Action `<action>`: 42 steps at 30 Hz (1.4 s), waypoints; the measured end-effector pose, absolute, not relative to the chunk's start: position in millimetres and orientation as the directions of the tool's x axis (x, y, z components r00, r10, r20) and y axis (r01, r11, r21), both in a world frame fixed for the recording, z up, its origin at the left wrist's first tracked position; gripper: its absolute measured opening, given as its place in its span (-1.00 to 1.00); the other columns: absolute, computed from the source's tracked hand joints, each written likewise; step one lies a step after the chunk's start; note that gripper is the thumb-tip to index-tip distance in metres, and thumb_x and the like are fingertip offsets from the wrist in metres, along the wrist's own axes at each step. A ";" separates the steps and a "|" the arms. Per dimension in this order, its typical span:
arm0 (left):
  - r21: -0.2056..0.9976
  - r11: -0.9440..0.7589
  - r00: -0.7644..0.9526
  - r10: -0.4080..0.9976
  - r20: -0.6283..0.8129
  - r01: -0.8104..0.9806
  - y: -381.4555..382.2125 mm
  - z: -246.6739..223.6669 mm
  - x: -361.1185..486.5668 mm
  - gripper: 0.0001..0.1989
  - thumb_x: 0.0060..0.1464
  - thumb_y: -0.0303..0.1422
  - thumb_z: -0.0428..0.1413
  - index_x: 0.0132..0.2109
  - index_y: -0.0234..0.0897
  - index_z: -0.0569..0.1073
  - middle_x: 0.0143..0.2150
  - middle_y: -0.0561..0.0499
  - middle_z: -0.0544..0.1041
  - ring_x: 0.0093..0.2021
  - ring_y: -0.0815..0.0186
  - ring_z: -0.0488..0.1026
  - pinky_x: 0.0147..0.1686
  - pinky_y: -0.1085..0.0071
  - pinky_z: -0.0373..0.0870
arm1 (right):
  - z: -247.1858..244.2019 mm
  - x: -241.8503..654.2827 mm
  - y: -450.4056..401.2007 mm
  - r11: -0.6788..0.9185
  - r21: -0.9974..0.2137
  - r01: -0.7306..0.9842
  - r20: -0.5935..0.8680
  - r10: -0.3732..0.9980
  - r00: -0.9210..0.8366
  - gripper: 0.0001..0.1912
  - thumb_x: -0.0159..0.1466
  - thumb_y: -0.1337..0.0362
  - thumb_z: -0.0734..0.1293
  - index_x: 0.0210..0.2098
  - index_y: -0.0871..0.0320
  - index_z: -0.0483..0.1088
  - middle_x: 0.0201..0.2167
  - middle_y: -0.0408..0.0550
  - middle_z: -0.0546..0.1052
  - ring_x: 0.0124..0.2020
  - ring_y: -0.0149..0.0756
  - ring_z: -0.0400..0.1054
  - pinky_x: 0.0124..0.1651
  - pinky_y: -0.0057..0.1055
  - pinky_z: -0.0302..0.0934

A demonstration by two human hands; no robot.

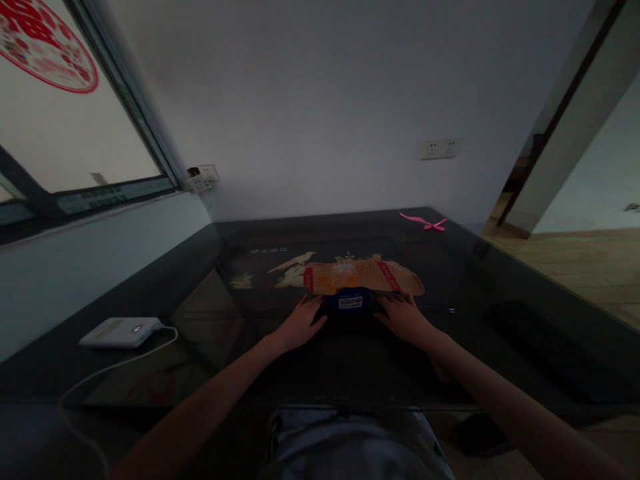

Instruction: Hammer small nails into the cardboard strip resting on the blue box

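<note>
Hands (pixel 299 325) near speckled, round-ended strip (pixel 369 274)

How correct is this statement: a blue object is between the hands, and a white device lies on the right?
The side is wrong: the head view shows the white device on the left. The blue object is between the left hand and the right hand.

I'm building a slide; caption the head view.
Left hand and right hand flank a labelled blue item at a dark table.

The left hand (pixel 300 325) and right hand (pixel 404 320) are bare, arms (pixel 225 381) too; at six o'clock, blurry grey clothes (pixel 350 437).
</note>
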State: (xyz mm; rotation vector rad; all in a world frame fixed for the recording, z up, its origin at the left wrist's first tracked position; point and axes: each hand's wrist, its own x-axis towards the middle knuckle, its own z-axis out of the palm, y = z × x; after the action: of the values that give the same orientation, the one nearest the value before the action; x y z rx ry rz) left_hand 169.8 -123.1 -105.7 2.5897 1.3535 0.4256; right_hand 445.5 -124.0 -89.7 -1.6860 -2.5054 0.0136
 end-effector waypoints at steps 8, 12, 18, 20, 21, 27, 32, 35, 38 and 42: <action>0.193 -0.510 0.468 0.855 0.226 0.839 -124.3 -95.7 117.9 -0.60 0.22 -0.25 -0.20 0.13 -0.27 0.26 0.20 -0.14 0.27 0.22 0.21 0.15 0.24 0.04 -0.13 | -92.9 459.5 -134.5 0.387 -0.120 0.914 0.118 0.920 -0.374 -0.45 0.26 0.17 0.13 0.23 0.10 0.07 0.19 0.08 0.23 0.21 -0.03 0.00 0.14 0.07 -0.12; 0.191 -0.359 0.335 0.930 0.150 0.913 -128.1 -109.2 70.5 -0.48 0.20 -0.17 -0.19 0.23 -0.33 0.12 0.25 -0.21 0.16 0.27 0.16 0.05 0.21 0.04 -0.04 | -96.8 463.8 -135.7 0.377 -0.123 0.918 0.118 0.924 -0.363 -0.47 0.26 0.14 0.12 0.20 0.13 0.12 0.19 0.08 0.22 0.22 -0.03 -0.02 0.15 0.06 -0.11; 0.207 -0.391 0.379 0.920 0.096 0.897 -136.0 -124.3 61.4 -0.44 0.22 -0.15 -0.24 0.26 -0.36 0.06 0.30 -0.21 0.02 0.30 0.21 -0.06 0.23 0.12 -0.07 | -97.4 463.3 -136.2 0.365 -0.127 0.922 0.129 0.928 -0.350 -0.51 0.27 0.16 0.12 0.17 0.14 0.19 0.17 0.08 0.25 0.20 -0.06 0.02 0.15 -0.02 -0.06; 0.229 -0.403 0.396 0.915 0.078 0.886 -138.2 -122.3 72.8 -0.45 0.22 -0.17 -0.26 0.26 -0.37 0.05 0.30 -0.20 0.02 0.30 0.22 -0.07 0.24 0.13 -0.08 | -96.6 463.1 -136.5 0.356 -0.126 0.926 0.125 0.931 -0.342 -0.51 0.27 0.17 0.11 0.17 0.16 0.19 0.18 0.07 0.25 0.20 -0.07 0.03 0.16 -0.04 -0.06; 0.240 -0.408 0.403 0.912 0.072 0.881 -139.5 -120.5 79.0 -0.45 0.22 -0.17 -0.26 0.27 -0.38 0.05 0.30 -0.20 0.01 0.30 0.23 -0.07 0.24 0.14 -0.08 | -96.3 463.0 -136.6 0.353 -0.125 0.927 0.122 0.933 -0.338 -0.50 0.27 0.17 0.11 0.17 0.18 0.19 0.18 0.07 0.25 0.20 -0.07 0.03 0.15 -0.05 -0.05; 0.359 -0.382 0.379 0.922 0.081 0.852 -144.9 -105.4 97.5 -0.45 0.23 -0.20 -0.26 0.29 -0.35 -0.02 0.29 -0.18 0.05 0.27 0.23 0.04 0.22 0.20 0.02 | -96.4 463.4 -136.4 0.346 -0.121 0.930 0.113 0.936 -0.333 -0.51 0.28 0.16 0.11 0.14 0.21 0.22 0.18 0.09 0.25 0.20 -0.06 0.03 0.14 -0.05 -0.02; 0.396 -0.348 0.262 0.931 0.255 0.850 -135.3 -94.8 80.6 -0.51 0.16 -0.28 -0.15 0.21 -0.35 0.14 0.21 -0.18 0.24 0.18 0.19 0.22 0.17 0.18 0.13 | -99.7 466.2 -135.9 0.352 -0.114 0.929 0.125 0.933 -0.338 -0.54 0.28 0.17 0.10 0.13 0.18 0.24 0.18 0.08 0.24 0.21 -0.09 0.03 0.15 -0.05 -0.02; 0.366 -0.398 0.316 0.911 0.264 0.841 -131.0 -91.1 75.8 -0.66 0.13 -0.32 -0.10 0.02 -0.29 0.36 0.03 -0.11 0.42 0.04 0.21 0.35 0.08 0.22 0.24 | -100.7 469.1 -135.4 0.351 -0.128 0.927 0.115 0.934 -0.338 -0.53 0.29 0.16 0.10 0.15 0.17 0.22 0.19 0.08 0.23 0.21 -0.10 0.03 0.16 -0.04 -0.04; 0.304 -0.436 0.380 0.897 0.227 0.847 -130.2 -88.7 81.0 -0.76 0.12 -0.33 -0.05 -0.12 -0.27 0.43 -0.10 -0.08 0.46 -0.07 0.23 0.38 -0.01 0.27 0.29 | -101.3 472.0 -135.9 0.333 -0.146 0.932 0.100 0.942 -0.321 -0.52 0.29 0.17 0.09 0.16 0.20 0.20 0.20 0.11 0.20 0.23 -0.10 -0.01 0.17 -0.02 -0.04; 0.225 -0.448 0.408 0.890 0.204 0.865 -129.5 -86.4 92.0 -0.82 0.10 -0.32 -0.01 -0.18 -0.26 0.42 -0.17 -0.05 0.44 -0.15 0.24 0.38 -0.11 0.31 0.31 | -105.1 476.9 -139.9 0.299 -0.146 0.943 0.107 0.952 -0.285 -0.51 0.29 0.20 0.08 0.15 0.24 0.21 0.21 0.12 0.19 0.25 -0.09 -0.05 0.17 -0.02 -0.01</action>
State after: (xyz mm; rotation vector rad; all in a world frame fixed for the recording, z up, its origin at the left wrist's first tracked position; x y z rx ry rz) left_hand 92.0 -129.5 -86.4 2.5647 1.6029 0.4523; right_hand 476.9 -139.9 -105.1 -1.7619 -2.3871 0.0813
